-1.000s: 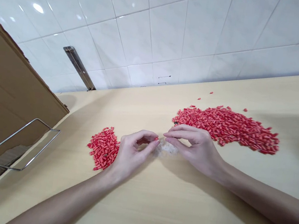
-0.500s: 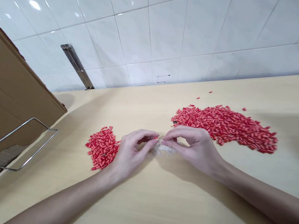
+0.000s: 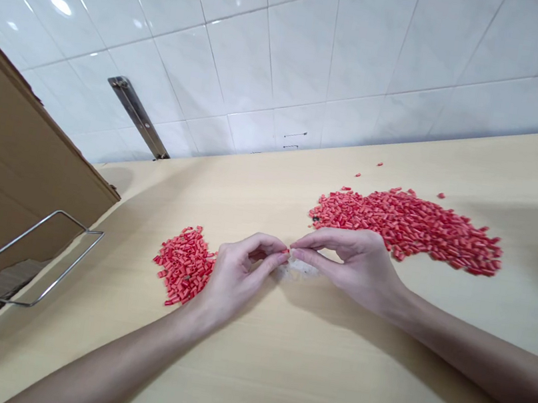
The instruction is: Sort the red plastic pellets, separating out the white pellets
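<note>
Between the fingertips of my left hand (image 3: 246,269) is a small red tube piece (image 3: 286,252), pinched by thumb and index finger. My right hand (image 3: 351,261) is pinched too, its fingertips meeting the left ones at that piece; what it holds, if anything, is too small to make out. Under the fingertips lies a patch of small whitish bits (image 3: 300,268) on the table. A smaller heap of short red tubes (image 3: 183,266) lies beside my left hand. Behind my right hand spreads a larger heap of red tubes (image 3: 421,228).
The pale wooden table (image 3: 243,373) runs back to a white tiled wall (image 3: 295,57). At left stand a cardboard box (image 3: 18,150) and a bent wire frame (image 3: 32,260). A metal bracket (image 3: 138,118) leans at the wall. Few stray red pieces (image 3: 358,175) lie behind the large heap.
The fingertips of both hands have come together, closing the small gap between them. My right hand shifted slightly left. The heaps look the same.
</note>
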Tool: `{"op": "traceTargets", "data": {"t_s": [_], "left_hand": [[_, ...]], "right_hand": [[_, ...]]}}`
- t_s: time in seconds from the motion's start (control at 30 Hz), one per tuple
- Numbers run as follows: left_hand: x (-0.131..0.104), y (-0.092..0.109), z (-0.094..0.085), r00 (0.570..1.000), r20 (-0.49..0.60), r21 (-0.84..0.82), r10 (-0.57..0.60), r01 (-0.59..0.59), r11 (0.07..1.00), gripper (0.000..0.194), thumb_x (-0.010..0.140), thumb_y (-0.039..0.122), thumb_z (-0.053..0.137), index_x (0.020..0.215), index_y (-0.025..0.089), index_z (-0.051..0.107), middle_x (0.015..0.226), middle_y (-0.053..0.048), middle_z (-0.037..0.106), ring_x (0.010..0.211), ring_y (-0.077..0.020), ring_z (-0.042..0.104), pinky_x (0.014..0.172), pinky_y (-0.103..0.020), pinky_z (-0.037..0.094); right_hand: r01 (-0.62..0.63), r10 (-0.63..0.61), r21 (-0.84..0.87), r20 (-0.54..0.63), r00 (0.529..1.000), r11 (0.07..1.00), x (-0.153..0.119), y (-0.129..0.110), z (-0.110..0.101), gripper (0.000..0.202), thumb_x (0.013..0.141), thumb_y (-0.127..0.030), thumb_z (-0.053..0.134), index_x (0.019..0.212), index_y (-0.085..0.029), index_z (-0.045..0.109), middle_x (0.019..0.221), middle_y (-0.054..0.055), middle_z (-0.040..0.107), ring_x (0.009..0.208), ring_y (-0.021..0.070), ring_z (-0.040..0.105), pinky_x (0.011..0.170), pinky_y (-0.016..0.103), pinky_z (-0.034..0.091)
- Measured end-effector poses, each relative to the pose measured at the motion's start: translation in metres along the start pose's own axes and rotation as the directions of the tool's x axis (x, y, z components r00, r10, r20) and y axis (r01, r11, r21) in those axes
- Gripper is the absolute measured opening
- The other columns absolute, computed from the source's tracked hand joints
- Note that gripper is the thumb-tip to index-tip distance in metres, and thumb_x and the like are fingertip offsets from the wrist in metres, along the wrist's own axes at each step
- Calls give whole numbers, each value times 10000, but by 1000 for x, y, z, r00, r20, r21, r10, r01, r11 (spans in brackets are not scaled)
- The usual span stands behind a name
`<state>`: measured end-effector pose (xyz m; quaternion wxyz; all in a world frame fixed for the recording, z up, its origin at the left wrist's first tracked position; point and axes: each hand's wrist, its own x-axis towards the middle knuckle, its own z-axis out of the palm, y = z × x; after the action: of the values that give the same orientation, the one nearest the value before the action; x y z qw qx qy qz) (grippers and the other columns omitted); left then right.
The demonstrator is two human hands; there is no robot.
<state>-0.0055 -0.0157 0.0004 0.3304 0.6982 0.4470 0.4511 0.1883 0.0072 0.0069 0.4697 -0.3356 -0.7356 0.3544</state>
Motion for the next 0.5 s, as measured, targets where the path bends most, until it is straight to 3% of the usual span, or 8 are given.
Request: {"op": "traceTargets", "data": {"t_s": [0.5], "left_hand": [[-2,1,-1,998,31,-25,57,-56,998,135,864,209,654,984,185,711,943,-52,758,851,-158,709,792,-261,575]], "right_hand": [[-62,62,115,4,998,991,-1,1,0,92,759,-265,776,850,-254,789,838,22,779,775,209,739,734,319,611]]}}
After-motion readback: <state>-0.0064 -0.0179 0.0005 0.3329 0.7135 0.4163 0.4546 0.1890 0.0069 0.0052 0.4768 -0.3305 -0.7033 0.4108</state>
